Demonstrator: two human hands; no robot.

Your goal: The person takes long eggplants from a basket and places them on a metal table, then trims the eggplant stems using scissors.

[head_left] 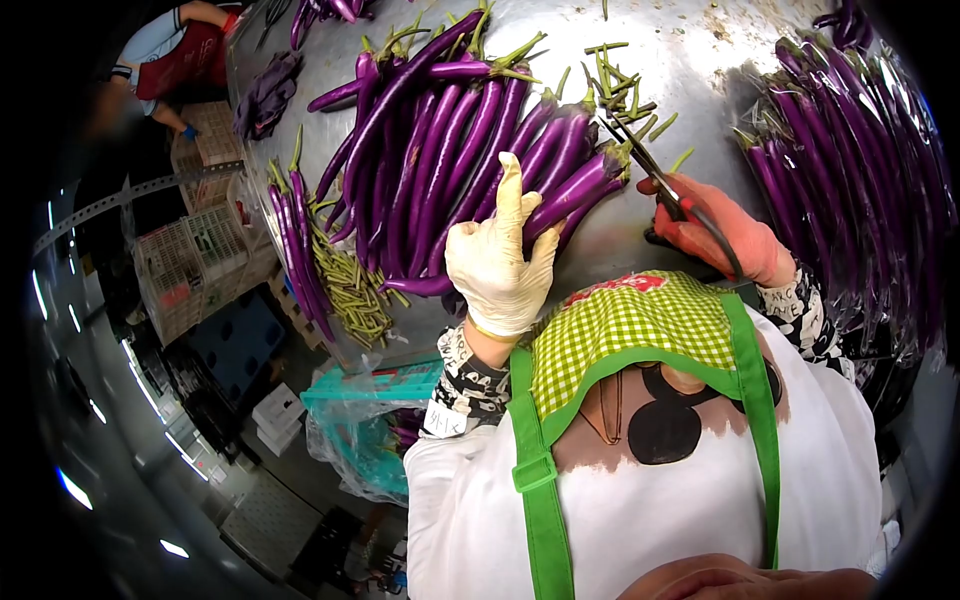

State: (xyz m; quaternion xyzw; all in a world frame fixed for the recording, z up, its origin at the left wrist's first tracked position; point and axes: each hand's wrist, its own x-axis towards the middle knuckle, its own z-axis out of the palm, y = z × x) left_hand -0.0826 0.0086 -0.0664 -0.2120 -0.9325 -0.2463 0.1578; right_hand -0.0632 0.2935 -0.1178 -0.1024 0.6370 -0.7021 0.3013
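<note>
Plainly, the left fingers (510, 185) hold an eggplant (575, 196), the right fingers (684, 188) grip scissors (652, 166), and lettering marks the right cuff (790, 301).

We see bright, whitish light on the metal table (690, 45), with glare toward one o'clock, and small shining spots on the eggplants (465, 130) and on the plastic film (915, 130) at two o'clock. Toward nine o'clock the room is dim, crossed by white light strips (75, 488), and we notice strong round bending, black corners and a soft blur near the left edge.
</note>
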